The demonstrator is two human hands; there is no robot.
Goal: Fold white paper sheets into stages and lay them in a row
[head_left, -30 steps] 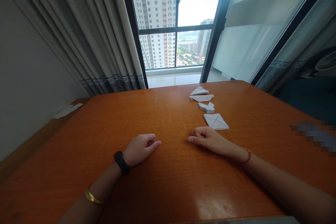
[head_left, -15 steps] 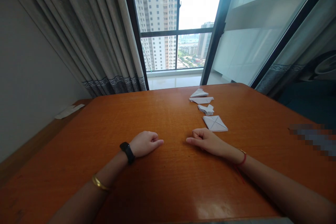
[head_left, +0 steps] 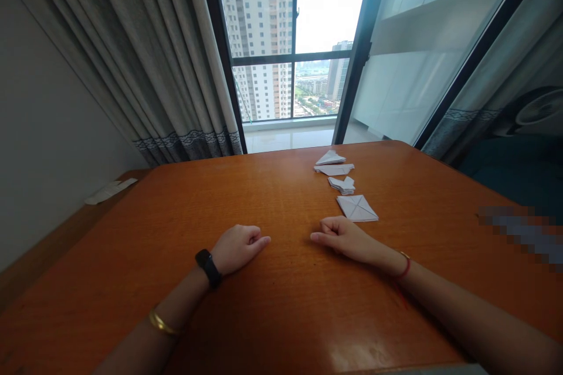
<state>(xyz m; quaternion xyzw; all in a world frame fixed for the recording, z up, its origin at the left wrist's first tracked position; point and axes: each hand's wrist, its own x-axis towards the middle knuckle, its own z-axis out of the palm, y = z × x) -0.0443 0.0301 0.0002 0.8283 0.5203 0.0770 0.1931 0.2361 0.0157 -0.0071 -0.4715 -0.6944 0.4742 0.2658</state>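
Both hands rest as loose fists on the brown wooden table [head_left: 264, 316]. My left hand [head_left: 240, 248], with a black watch at the wrist, is closed with nothing in it. My right hand [head_left: 345, 238] is likewise closed and holds nothing; its knuckles lie just below a folded white paper square [head_left: 358, 208] with crossing creases. Beyond the square, folded white papers form a rough column: a notched stack [head_left: 343, 185], a long flat piece [head_left: 334, 169] and a pointed piece [head_left: 331, 157] near the far edge.
A pale paper strip [head_left: 111, 191] lies on a ledge at the left wall. Curtains [head_left: 176, 70] and a window stand behind the table. A blurred patch [head_left: 523, 231] covers something at the table's right side, and a dark fan-like object [head_left: 541, 108] is beyond.
The view has shifted slightly, so most things appear a little further left. My left hand sits slightly lower in view; both hands remain closed, and the papers keep their arrangement.
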